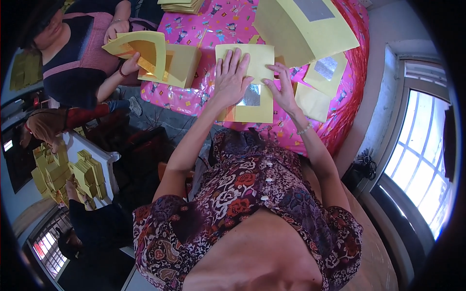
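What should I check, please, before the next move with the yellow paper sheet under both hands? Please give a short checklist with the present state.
1. Left hand lies flat on the yellow sheet: ok.
2. Right hand touches the sheet's right edge with its fingertips: ok.
3. Silver foil square is visible on the sheet, partly under the left hand: ok.
4. Sheet rests on the pink table cover: ok.
5. Sheet is free of the neighbouring yellow sheets: cannot tell, they lie very close.

We see the sheet [252, 104] at frame centre on the table [194, 97], under both hands: left hand [232, 77] flat on it, right hand [281, 87] at its right edge. More sheets [315, 82] lie right; a stack [179, 6] sits upper centre.
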The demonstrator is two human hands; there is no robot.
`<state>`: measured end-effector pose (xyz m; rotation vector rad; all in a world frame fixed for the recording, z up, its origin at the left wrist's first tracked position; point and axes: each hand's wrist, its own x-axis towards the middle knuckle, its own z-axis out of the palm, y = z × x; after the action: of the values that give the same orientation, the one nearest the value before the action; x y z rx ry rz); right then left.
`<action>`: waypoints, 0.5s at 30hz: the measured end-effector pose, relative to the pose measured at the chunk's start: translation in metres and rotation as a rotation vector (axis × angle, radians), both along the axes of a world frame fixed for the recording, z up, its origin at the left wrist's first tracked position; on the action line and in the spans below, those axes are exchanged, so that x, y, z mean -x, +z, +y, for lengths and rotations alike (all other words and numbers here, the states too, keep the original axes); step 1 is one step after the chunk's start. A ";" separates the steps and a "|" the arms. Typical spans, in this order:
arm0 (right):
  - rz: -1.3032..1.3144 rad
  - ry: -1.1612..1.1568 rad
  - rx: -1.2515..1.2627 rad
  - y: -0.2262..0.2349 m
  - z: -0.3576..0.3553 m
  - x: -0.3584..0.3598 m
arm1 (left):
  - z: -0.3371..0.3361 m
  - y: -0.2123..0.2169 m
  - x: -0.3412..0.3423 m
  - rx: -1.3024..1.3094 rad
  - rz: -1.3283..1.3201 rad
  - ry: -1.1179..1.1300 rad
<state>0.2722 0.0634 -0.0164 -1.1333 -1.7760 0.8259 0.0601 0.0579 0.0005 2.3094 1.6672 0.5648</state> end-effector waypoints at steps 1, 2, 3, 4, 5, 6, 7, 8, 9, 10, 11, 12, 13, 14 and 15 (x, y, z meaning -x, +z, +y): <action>-0.057 -0.003 -0.033 0.007 -0.001 0.000 | -0.003 -0.001 0.002 -0.002 0.001 0.004; -0.115 -0.006 -0.066 0.017 -0.002 0.000 | -0.006 -0.002 0.004 0.002 -0.006 0.008; -0.115 -0.003 -0.068 0.026 -0.002 0.002 | -0.009 -0.003 0.005 0.005 -0.012 0.013; -0.253 -0.013 -0.110 0.038 -0.002 0.004 | -0.009 -0.003 0.005 0.003 -0.013 0.013; -0.390 -0.023 -0.152 0.046 -0.003 0.008 | -0.009 -0.004 0.005 -0.007 0.006 0.013; -0.390 -0.021 -0.153 0.048 -0.002 0.013 | -0.009 -0.004 0.006 -0.016 0.024 0.013; -0.431 0.034 -0.225 0.048 0.003 0.017 | -0.009 -0.004 0.005 -0.019 0.023 0.009; -0.472 0.090 -0.295 0.047 0.007 0.021 | -0.010 -0.004 0.005 -0.024 0.008 0.004; -0.530 0.129 -0.331 0.043 0.010 0.024 | -0.010 -0.005 0.005 -0.028 -0.007 0.000; -0.530 0.130 -0.331 0.037 0.012 0.023 | -0.010 -0.005 0.005 -0.028 -0.007 0.000; -0.539 0.161 -0.315 0.031 0.014 0.021 | -0.010 -0.005 0.004 -0.028 -0.022 -0.004; -0.547 0.191 -0.298 0.025 0.014 0.018 | -0.010 -0.005 0.003 -0.029 -0.038 -0.008; -0.545 0.195 -0.298 0.025 0.014 0.020 | -0.010 -0.005 0.004 -0.027 -0.037 -0.004; -0.554 0.193 -0.278 0.024 0.014 0.022 | -0.010 -0.005 0.006 -0.035 -0.034 -0.005; -0.563 0.191 -0.258 0.023 0.014 0.024 | -0.009 -0.004 0.007 -0.043 -0.032 -0.007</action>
<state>0.2486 0.0775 0.0067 -1.0996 -2.4042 0.3782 0.0531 0.0487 -0.0037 2.3222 1.6481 0.6386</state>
